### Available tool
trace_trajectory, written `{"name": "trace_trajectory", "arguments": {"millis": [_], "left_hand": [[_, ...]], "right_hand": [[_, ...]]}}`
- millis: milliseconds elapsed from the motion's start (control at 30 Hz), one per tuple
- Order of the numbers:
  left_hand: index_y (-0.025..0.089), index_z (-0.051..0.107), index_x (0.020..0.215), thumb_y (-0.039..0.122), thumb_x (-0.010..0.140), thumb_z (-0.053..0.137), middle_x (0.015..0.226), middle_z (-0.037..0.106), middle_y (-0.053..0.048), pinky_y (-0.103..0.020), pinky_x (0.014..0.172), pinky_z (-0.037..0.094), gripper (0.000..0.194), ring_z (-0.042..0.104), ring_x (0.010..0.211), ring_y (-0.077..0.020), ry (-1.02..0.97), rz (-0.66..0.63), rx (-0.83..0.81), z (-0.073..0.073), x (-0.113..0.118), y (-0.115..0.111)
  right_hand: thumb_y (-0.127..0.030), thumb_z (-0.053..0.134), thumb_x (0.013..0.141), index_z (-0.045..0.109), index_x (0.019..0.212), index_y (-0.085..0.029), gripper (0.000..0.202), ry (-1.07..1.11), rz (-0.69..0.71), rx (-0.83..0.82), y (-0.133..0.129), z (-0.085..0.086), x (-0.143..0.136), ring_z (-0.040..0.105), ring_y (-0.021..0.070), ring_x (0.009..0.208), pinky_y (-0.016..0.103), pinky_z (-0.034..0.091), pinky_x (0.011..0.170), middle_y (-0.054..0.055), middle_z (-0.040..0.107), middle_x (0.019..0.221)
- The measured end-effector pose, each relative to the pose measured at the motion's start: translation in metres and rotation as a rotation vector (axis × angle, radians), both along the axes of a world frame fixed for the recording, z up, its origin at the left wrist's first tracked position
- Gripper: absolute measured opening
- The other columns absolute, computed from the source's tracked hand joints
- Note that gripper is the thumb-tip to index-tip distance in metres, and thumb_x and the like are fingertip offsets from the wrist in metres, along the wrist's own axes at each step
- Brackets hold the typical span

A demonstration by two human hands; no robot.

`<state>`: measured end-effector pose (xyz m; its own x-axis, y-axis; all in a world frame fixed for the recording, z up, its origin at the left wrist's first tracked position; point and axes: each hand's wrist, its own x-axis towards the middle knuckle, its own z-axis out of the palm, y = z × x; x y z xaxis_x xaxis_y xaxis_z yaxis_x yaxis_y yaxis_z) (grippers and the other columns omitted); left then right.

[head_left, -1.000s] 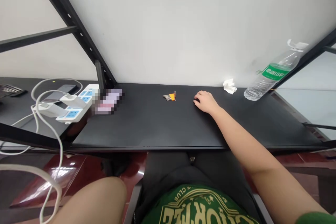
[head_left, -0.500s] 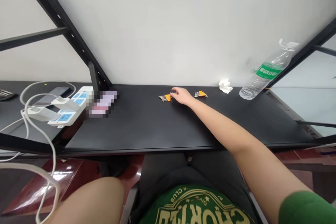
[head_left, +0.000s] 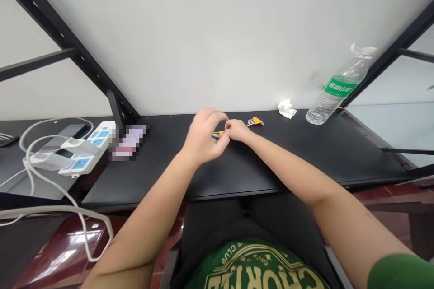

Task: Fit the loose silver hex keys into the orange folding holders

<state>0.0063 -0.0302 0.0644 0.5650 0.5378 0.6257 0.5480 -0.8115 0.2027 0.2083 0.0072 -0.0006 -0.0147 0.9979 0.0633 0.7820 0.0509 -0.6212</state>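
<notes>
An orange holder with several thin metal keys (head_left: 217,135) is on the black table, partly hidden between my hands. My right hand (head_left: 237,130) pinches at the holder's right end, fingertips together. Around its left side curves my left hand (head_left: 205,137), thumb and fingers apart, slightly blurred. To the right of my right hand lies a second orange holder with metal keys (head_left: 256,121), touched by neither hand.
A crumpled white tissue (head_left: 286,108) and a large water bottle (head_left: 335,88) stand at the back right. At the left are a blurred-out flat item (head_left: 130,142), a white power strip (head_left: 90,149) with cables, and a black metal frame (head_left: 81,56).
My left hand has come up from the lower left to the first holder. My right hand has closed its fingers at the holder's right end. The view has shifted slightly.
</notes>
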Motion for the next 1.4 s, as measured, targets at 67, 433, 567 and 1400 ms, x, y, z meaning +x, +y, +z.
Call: {"name": "trace_trajectory", "arguments": {"millis": [67,433,567,1400], "left_hand": [[0.023,0.06,0.14,0.043,0.085,0.075,0.14,0.062,-0.013,-0.05,0.104,0.053,0.061,0.058,0.127,-0.0352,0.177,0.021,-0.113,-0.015,0.007,0.014],[0.024,0.074,0.111,0.043,0.089,0.071,0.103,0.071,-0.006,-0.037,0.086,0.052,0.029,0.065,0.097,-0.0251,0.352,-0.03,-0.278,-0.069,0.019,0.041],[0.023,0.075,0.102,0.039,0.085,0.073,0.095,0.071,-0.006,-0.036,0.082,0.051,0.023,0.064,0.094,-0.0252,0.336,-0.025,-0.292,-0.072,0.021,0.04],[0.026,0.075,0.117,0.047,0.082,0.074,0.11,0.072,-0.006,-0.038,0.094,0.053,0.04,0.063,0.105,-0.0259,0.223,-0.028,-0.42,-0.078,-0.004,0.056]], "right_hand": [[-0.021,0.071,0.075,0.066,0.076,-0.021,0.005,0.043,-0.019,-0.005,-0.01,-0.001,0.005,0.062,0.0162,0.073,0.027,0.043,0.067,0.0,0.072,0.081],[-0.019,0.064,0.079,0.062,0.082,-0.023,0.005,0.154,-0.041,0.072,-0.032,-0.016,0.008,0.059,0.0155,0.073,0.026,0.041,0.065,-0.003,0.067,0.079],[-0.02,0.06,0.089,0.064,0.086,-0.023,0.006,0.045,0.02,0.065,-0.03,-0.016,0.006,0.059,0.0162,0.074,0.027,0.039,0.066,-0.001,0.069,0.08],[-0.022,0.059,0.096,0.071,0.121,-0.021,0.028,-0.29,-0.068,-0.021,-0.043,0.001,0.074,0.063,0.0266,0.108,0.035,0.047,0.09,0.014,0.068,0.121]]}}
